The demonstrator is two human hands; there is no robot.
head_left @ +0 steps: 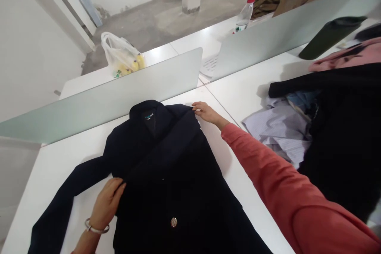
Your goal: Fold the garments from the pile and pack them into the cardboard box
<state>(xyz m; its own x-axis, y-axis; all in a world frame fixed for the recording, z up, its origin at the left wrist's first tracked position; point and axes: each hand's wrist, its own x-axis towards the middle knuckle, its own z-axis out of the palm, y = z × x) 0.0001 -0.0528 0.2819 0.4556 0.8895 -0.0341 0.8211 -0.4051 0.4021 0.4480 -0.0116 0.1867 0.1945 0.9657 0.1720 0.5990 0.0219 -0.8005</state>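
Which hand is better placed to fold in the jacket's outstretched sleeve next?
Probably the left hand: it is nearer that sleeve, while the right hand pinches the jacket on the opposite side.

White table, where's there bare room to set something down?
The white table shows bare surface between the left divider panel and the outstretched sleeve of the dark jacket. Another patch lies between the right divider panel, the table seam and the lilac cloth. The right side is crowded: a black garment overlaps the lilac cloth, with pink cloth beyond.

Matt cloth jacket (149, 202), glossy metal-looking button (174, 222), smooth tabletop (74, 151)
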